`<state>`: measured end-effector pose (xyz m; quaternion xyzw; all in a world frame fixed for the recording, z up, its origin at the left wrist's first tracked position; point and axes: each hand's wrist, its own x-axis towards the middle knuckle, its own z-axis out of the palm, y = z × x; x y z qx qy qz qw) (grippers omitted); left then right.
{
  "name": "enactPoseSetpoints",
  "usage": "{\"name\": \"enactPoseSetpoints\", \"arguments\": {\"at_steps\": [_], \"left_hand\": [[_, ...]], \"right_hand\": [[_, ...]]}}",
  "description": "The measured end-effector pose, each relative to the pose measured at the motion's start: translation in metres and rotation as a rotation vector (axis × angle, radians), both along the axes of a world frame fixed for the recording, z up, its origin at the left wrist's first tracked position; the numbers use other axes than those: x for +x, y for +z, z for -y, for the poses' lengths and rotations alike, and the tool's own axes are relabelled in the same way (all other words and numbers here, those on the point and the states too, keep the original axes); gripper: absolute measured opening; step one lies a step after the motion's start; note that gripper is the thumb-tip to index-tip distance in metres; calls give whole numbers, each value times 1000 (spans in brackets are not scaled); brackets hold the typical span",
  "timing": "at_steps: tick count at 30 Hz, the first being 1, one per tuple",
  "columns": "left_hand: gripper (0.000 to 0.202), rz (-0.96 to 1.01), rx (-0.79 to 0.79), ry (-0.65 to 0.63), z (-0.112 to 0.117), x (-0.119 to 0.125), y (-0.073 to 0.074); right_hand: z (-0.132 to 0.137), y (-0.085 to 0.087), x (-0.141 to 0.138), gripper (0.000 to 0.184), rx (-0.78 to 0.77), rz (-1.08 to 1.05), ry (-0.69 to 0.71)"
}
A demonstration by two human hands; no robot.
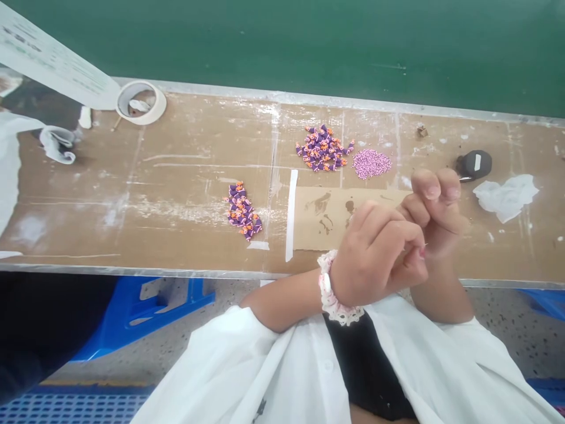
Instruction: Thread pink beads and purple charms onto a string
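My left hand, with a pink and white lace scrunchie at its wrist, is closed in a pinch. A tiny pinkish-red spot shows at its fingertips; I cannot tell whether it is a held piece. Close behind it, my right hand has its fingers curled together, slightly blurred, and whatever they hold is hidden. Both hands are raised above a tan paper sheet with dark smears. Beyond the sheet lie a pile of small purple and orange pieces and a heap of tiny pink pieces.
A smaller purple-orange pile lies left of a white tape strip. To the right are a black round container and crumpled tissue. A masking tape roll stands back left. A blue stool is below the table edge.
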<state>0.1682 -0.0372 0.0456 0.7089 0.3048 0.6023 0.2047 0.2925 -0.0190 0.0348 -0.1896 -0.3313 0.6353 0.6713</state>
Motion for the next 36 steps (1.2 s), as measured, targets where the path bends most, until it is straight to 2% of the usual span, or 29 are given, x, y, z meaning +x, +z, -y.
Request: {"name": "enactPoseSetpoints", "arguments": {"at_steps": [3, 7, 9, 12, 14, 16, 18, 24, 32, 36], "left_hand": [[9, -2, -18, -13, -2, -2, -1], [10, -20, -27, 8, -16, -11, -6], [8, -67, -11, 61, -28, -19, -10], [16, -146, -1, 222, -45, -29, -19], [18, -182, -35, 293, -50, -33, -22], [10, -180, -76, 316, -50, -33, -22], [5, -159, -100, 283, -44, -31, -18], [5, -131, -162, 20, -21, -15, -3], [3, 11, -299, -143, -15, -11, 4], [4, -16, -379, -206, -13, -16, 13]], "right_hand": [[-3, -1, 1, 31, -12, -61, 55], [-4, 0, 1, 30, -63, -40, 27], [-4, 1, 1, 31, -81, -18, 17], [-4, 2, 2, 32, -99, -10, 32], [-4, 3, 2, 32, -94, -26, 54], [-5, 3, 1, 32, -80, -42, 76], [-4, 3, 0, 33, -65, -31, 84], [-2, -3, -6, 29, 0, -7, 58], [-1, -2, -10, 32, 89, 115, -50], [4, 2, -7, 30, 144, 142, -85]]}}
